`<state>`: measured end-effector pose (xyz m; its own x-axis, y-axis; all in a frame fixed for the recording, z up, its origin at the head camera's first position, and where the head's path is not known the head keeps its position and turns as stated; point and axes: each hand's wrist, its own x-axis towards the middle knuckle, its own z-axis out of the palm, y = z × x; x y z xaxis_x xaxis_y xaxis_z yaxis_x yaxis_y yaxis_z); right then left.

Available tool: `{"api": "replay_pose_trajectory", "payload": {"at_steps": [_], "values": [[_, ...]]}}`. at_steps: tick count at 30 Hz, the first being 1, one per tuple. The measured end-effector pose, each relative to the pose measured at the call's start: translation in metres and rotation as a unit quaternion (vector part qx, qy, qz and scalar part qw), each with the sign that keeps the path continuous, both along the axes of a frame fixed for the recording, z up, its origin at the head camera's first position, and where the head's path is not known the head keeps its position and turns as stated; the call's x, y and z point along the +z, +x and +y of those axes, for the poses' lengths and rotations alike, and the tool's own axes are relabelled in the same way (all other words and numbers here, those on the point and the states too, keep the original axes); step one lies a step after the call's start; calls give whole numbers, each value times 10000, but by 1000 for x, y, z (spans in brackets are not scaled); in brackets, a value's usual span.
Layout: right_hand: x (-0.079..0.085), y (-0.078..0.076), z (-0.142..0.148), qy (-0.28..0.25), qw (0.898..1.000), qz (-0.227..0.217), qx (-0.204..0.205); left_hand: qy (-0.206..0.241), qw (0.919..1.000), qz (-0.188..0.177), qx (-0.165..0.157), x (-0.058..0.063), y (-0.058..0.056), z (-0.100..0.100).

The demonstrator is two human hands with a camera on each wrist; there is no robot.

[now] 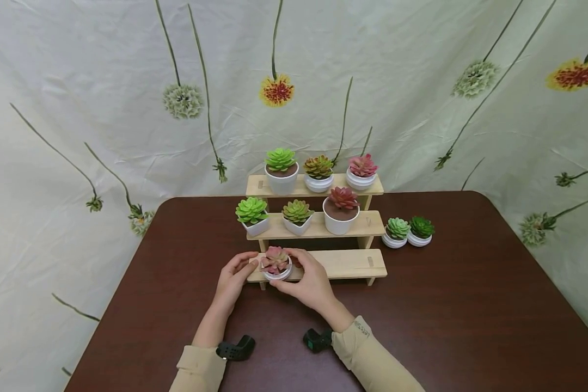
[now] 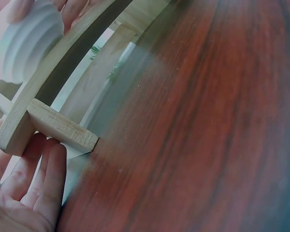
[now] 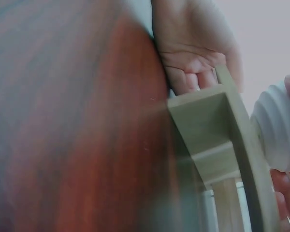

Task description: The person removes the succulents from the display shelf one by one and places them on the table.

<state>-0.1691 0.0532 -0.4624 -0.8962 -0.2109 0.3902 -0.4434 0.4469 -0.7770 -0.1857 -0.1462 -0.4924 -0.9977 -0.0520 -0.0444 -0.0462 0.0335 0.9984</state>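
My right hand (image 1: 310, 279) holds a small white ribbed pot (image 1: 277, 275) with a pink succulent (image 1: 275, 259), thumb in front and fingers behind. The pot is at the left part of the bottom step of a wooden three-step stand (image 1: 343, 264); the right wrist view shows its ribbed side (image 3: 278, 130) close against the board. At the left end of that step is my left hand (image 1: 234, 277), its thumb near the pot. In the left wrist view, the left hand's fingers (image 2: 50, 181) touch the board's end beside its leg, fairly straight.
Potted succulents stand on the top step (image 1: 301, 191) and middle step (image 1: 313, 231). Right of the stand, a pale green succulent (image 1: 398, 228) and a dark green succulent (image 1: 422, 227) sit side by side on the brown table (image 1: 446, 316). A flower-print cloth (image 1: 372, 54) hangs behind.
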Motion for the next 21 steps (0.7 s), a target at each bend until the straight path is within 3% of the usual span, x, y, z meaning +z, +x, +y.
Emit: {"api": "replay_pose_trajectory", "payload": {"at_steps": [21], "values": [[24, -13, 56, -181, 9947, -546, 848, 114, 9997, -194, 43, 1, -1, 0]]}}
